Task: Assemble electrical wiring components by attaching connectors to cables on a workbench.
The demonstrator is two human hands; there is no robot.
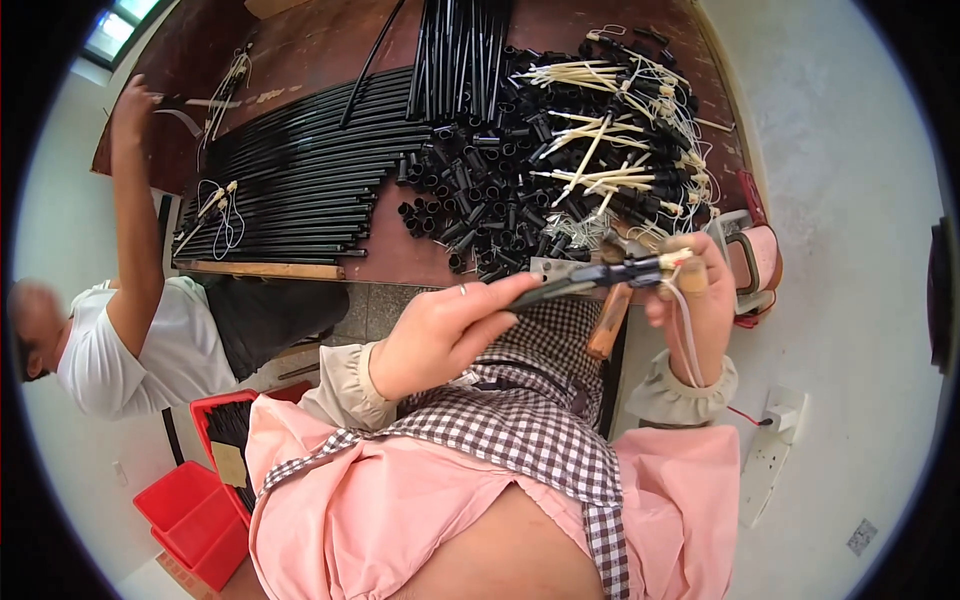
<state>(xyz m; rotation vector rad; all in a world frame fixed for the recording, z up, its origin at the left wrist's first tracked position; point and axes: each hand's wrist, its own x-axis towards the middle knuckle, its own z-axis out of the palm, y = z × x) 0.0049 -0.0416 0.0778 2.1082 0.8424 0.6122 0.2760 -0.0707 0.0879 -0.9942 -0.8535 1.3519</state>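
My left hand (440, 335) grips a thin black tube (565, 287) that points right, level with the table's near edge. My right hand (700, 295) pinches a small black connector with cream wires (665, 265) at the tube's right end; pale wires trail down past my wrist. Both hands hover over my lap, above a checked apron and pink clothing. Just beyond them lies a heap of short black sleeves (490, 190) and a bundle of cream-wired black connectors (625, 120).
A brown table (330, 45) carries rows of long black tubes (300, 185). Another person in a white shirt (150, 350) sits at left, one arm raised to the table. Red bins (195, 515) stand on the floor at lower left. A white power strip (775, 430) lies at right.
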